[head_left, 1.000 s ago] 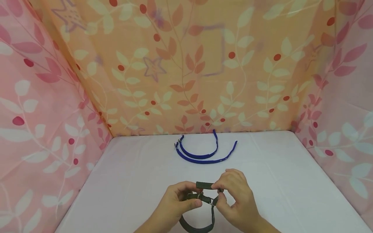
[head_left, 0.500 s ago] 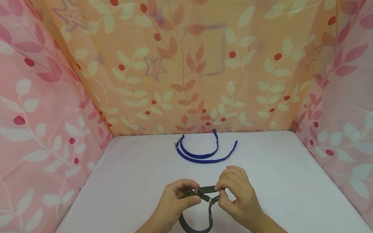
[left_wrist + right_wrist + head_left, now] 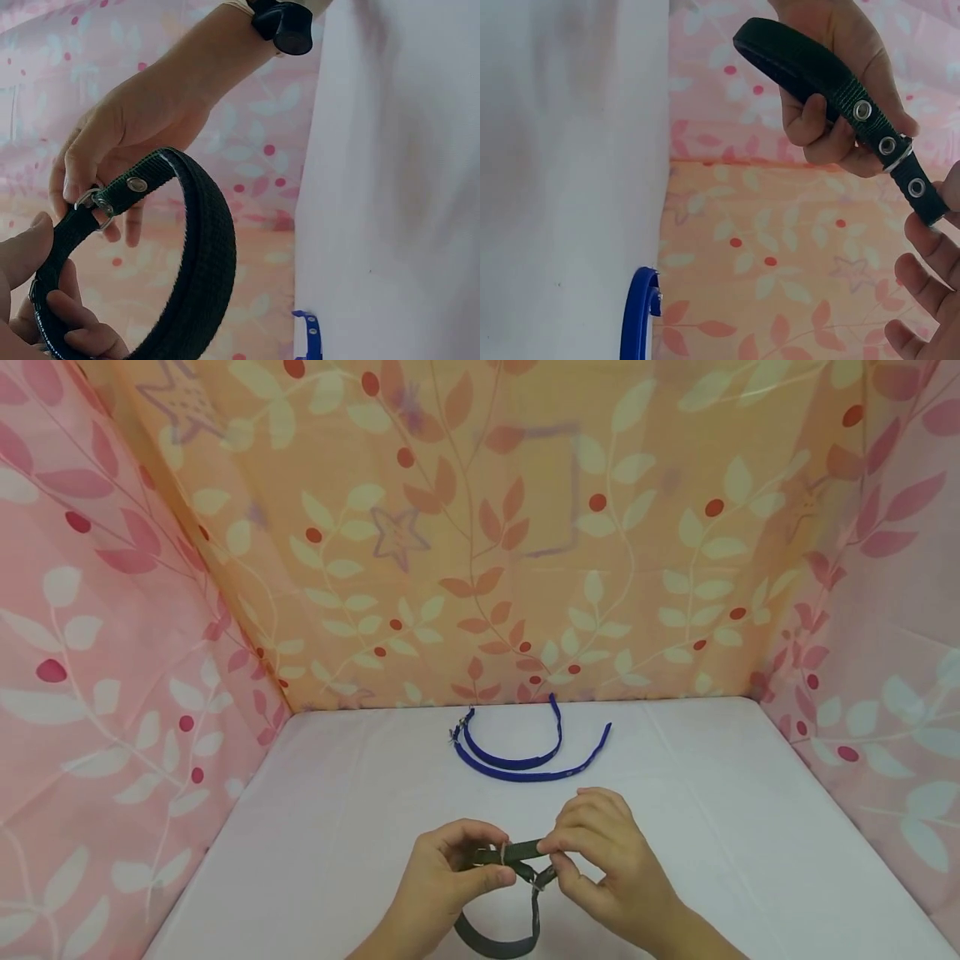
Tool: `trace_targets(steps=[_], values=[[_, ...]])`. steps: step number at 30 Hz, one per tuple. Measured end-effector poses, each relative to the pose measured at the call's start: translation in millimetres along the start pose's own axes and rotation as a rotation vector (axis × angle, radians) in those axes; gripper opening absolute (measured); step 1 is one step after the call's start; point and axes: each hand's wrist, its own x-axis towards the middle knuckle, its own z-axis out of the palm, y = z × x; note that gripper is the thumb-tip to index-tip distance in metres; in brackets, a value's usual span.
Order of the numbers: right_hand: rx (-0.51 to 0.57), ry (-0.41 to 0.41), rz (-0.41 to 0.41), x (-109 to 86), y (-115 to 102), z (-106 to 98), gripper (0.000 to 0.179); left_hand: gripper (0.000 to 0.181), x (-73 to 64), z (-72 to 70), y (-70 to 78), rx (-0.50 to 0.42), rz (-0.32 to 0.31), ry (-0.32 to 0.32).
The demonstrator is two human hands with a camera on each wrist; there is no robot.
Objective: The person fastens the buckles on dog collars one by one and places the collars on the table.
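Note:
A dark green webbing collar (image 3: 497,946) with metal eyelets hangs in a loop between both hands, above the white table. My left hand (image 3: 444,878) holds it beside the metal buckle (image 3: 900,155), thumb and fingers on the strap. In the right wrist view the strap (image 3: 862,112) runs through that buckle, eyelets on both sides of it. To the right, my right hand (image 3: 617,870) pinches the strap between thumb and index finger. The left wrist view shows the collar's wide loop (image 3: 214,247) and a metal ring (image 3: 86,199) near the right fingertips.
Two blue collars (image 3: 525,774) with metal fittings lie curved, one inside the other, at the back of the white table (image 3: 315,843). An orange leaf-patterned cloth (image 3: 465,568) stands behind, with pink cloth (image 3: 112,693) on either side.
The strap's end, loose above the left fingers a second ago, has come to the buckle and now overlaps it under the left fingertips. The right hand has shifted slightly left. Blue collars stay put.

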Motion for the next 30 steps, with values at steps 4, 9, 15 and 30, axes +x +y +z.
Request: trace_targets(steps=[4, 9, 15, 30], values=[[0.007, -0.033, 0.007, 0.1, -2, -1, 0.015, 0.039, -0.8, 0.8, 0.7, 0.061, 0.025, 0.014], [0.014, -0.090, -0.006, -1.6, -1, -1, 0.016, 0.035, -0.8, 3.7, -0.4, 0.106, 0.057, 0.010], [-0.002, -0.128, 0.122, -12.1, -1, -1, 0.019, 0.030, -1.5, 4.7, -0.2, 0.149, 0.102, 0.042], [-0.097, -0.208, 0.490, -20.7, -6, -3, 0.052, 0.021, 1.5, -0.5, 4.5, 0.272, 0.164, 0.183]])
